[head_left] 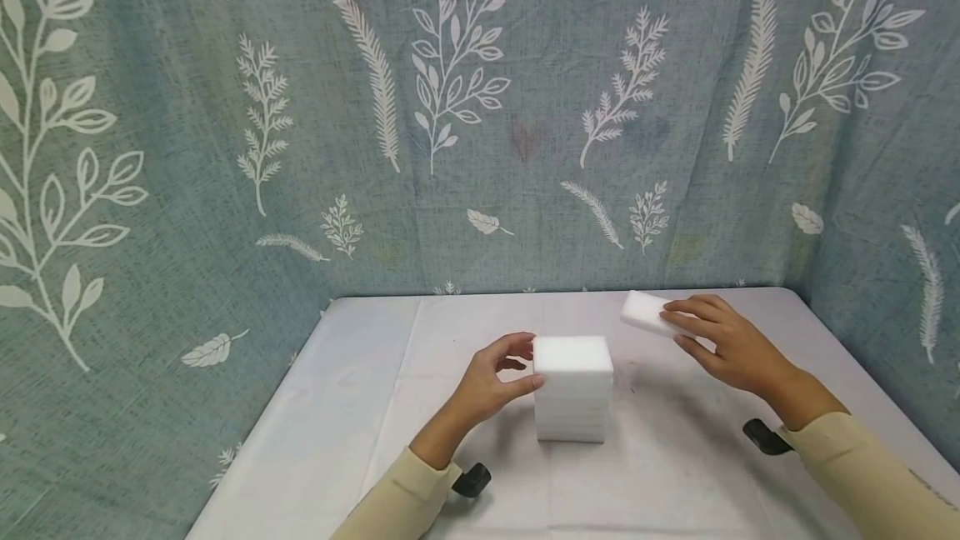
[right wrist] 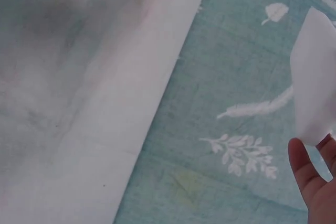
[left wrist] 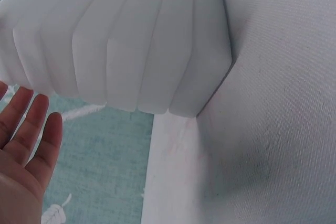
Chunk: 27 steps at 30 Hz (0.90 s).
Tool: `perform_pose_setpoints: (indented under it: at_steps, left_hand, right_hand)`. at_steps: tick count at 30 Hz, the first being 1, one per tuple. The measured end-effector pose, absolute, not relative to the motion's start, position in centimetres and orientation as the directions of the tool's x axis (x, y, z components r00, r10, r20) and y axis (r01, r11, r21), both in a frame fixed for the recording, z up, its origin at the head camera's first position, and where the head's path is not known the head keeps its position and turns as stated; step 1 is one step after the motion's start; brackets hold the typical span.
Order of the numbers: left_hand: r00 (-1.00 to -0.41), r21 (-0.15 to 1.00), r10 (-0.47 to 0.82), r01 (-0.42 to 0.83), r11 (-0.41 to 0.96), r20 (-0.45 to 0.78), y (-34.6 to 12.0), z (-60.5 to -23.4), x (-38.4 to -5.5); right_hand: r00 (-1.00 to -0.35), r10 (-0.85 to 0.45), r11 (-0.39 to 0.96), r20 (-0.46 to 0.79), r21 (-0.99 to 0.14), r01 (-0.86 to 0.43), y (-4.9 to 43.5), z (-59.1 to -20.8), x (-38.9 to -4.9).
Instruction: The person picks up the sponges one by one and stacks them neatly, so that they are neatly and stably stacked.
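Observation:
A neat stack of white sponges (head_left: 573, 390) stands upright on the table, several layers high. Beside its upper left side is my left hand (head_left: 491, 382), thumb near the front corner and fingers near the back one. In the left wrist view the spread fingers (left wrist: 51, 142) reach the edge of the stack (left wrist: 152, 40); firm contact is hard to tell. Right of the stack and above the table, my right hand (head_left: 723, 344) pinches one white sponge (head_left: 643, 311) between thumb and fingers. That sponge (right wrist: 313, 77) shows tilted in the right wrist view.
A white cloth covers the table (head_left: 360, 407). Blue-green curtains (head_left: 487, 215) with white leaf prints hang behind it and along both sides. Black wrist devices (head_left: 472, 480) sit under both sleeves.

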<state>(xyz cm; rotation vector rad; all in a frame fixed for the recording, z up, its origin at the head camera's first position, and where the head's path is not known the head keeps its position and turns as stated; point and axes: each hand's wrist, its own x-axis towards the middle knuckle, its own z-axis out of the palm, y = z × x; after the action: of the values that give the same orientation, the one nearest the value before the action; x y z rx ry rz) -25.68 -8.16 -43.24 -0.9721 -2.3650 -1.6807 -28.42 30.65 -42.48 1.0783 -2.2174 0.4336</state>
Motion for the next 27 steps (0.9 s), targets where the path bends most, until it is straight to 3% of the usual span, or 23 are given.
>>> perform_pose_setpoints:
  at_steps: [27]
  left_hand:
    - [-0.804, 0.831, 0.447, 0.518, 0.201, 0.393, -8.0, -42.9, -25.5]
  right_hand:
    - [-0.441, -0.586, 0.561, 0.68, -0.052, -0.826, 29.1, -40.7, -28.2]
